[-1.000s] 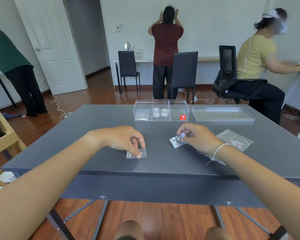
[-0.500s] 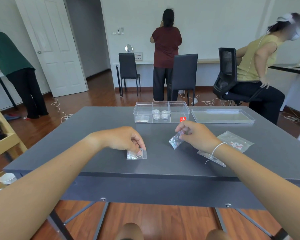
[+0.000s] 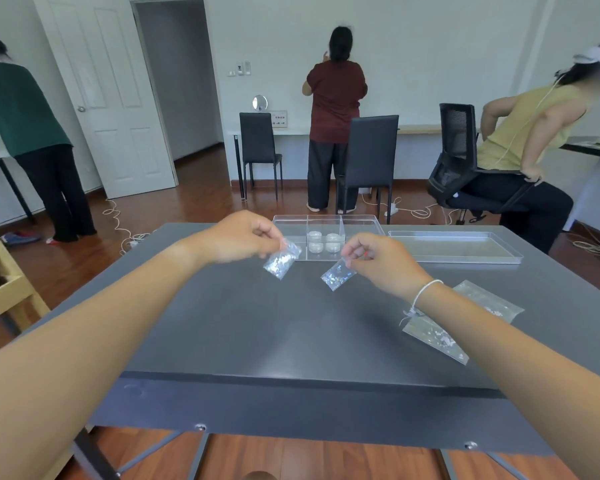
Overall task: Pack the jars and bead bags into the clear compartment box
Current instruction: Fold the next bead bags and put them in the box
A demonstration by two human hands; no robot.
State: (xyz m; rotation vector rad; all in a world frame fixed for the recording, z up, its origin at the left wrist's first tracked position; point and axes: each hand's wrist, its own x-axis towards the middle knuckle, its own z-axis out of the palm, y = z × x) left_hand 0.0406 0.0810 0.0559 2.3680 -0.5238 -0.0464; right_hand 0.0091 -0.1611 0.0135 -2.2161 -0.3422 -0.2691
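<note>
Both hands are mid-carry here. The left hand (image 3: 238, 237) pinches a small bead bag (image 3: 282, 259) by its top edge between thumb and fingertips, and the right hand (image 3: 378, 259) does the same with a second bead bag (image 3: 336, 273); both bags dangle above the grey table (image 3: 257, 334), just near of the clear compartment box (image 3: 361, 223). The box sits at the far side with four little jars (image 3: 324, 241) already in its middle compartment.

If I'm doing this, I'd keep the pinch up at the seal so the beads settle low, carry each bag over the rim, and drop it flat into a side compartment, not on top of the jars. Don't clip the dividers.

Two bigger bags (image 3: 437, 336) lie on the table near the right forearm, and the lid (image 3: 454, 245) rests right of the box.
</note>
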